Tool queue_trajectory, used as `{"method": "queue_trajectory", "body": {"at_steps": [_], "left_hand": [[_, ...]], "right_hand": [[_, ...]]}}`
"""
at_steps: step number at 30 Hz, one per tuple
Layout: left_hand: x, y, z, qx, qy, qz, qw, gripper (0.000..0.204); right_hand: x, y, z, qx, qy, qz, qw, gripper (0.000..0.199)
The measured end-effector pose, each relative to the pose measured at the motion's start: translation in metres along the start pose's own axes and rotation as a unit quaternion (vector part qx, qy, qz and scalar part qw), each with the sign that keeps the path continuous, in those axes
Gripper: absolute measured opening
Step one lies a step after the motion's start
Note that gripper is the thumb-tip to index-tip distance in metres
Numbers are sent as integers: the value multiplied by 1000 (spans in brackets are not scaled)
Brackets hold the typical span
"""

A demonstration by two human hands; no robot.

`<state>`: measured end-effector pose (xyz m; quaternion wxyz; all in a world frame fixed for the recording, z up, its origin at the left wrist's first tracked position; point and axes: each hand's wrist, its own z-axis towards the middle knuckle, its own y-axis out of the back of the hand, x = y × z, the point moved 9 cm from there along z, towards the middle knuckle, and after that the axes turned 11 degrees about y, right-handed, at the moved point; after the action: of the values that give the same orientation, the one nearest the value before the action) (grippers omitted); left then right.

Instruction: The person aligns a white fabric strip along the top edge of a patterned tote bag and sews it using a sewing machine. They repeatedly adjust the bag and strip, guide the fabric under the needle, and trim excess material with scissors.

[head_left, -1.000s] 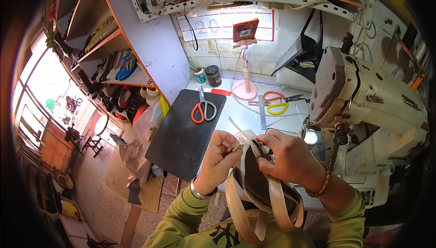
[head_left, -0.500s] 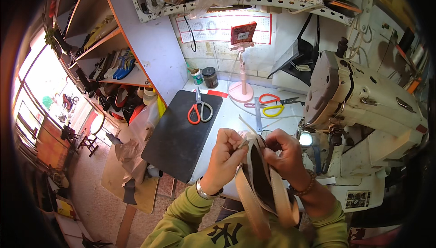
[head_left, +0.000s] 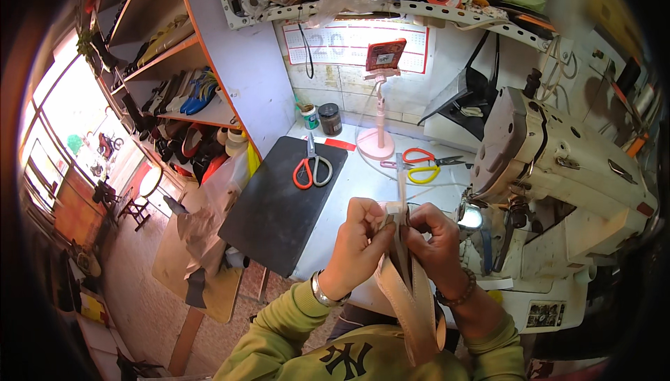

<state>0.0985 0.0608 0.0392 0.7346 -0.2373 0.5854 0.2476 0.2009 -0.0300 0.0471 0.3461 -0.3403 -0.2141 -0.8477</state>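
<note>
A tan leather piece (head_left: 405, 301) with stitched edges hangs from my two hands toward my lap. Its shape is long, like bands or straps; whether it is part of a bag or a boot I cannot tell. My left hand (head_left: 357, 248) pinches its upper end from the left, thumb against bent fingers. From the other side my right hand (head_left: 436, 245) grips the same end, its fingers curled in. Between the two hands a pale narrow strip (head_left: 401, 189) sticks up past the fingertips. The dark inner side shows only as a thin gap between the tan edges.
At right stands a sewing machine (head_left: 558, 165) with its lamp lit. Orange-and-grey scissors (head_left: 312, 170) rest on a black board (head_left: 276, 217). Red-and-yellow scissors (head_left: 424, 166) lie near a pink phone stand (head_left: 377, 140). Two small jars (head_left: 329, 120) stand behind, beside shoe shelves (head_left: 188, 95).
My hands have brought the two sides of the tan piece closer together, so the dark gap has narrowed. The pale strip now stands upright. The whole view has shifted slightly.
</note>
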Motion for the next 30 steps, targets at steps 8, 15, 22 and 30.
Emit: {"method": "queue_trajectory", "body": {"at_steps": [8,15,22,30], "left_hand": [[-14,-1,11,72,16,138,988,36],[-31,-6,20,106,19,222,969,43],[-37,-11,38,81,-41,338,937,45],[-27,-7,51,85,4,387,918,31]], "right_hand": [[-3,-2,10,111,-30,25,993,9],[-12,-3,13,149,-57,25,987,10],[-15,-2,21,173,-115,55,977,5],[-29,-6,22,174,-194,81,962,5]]}}
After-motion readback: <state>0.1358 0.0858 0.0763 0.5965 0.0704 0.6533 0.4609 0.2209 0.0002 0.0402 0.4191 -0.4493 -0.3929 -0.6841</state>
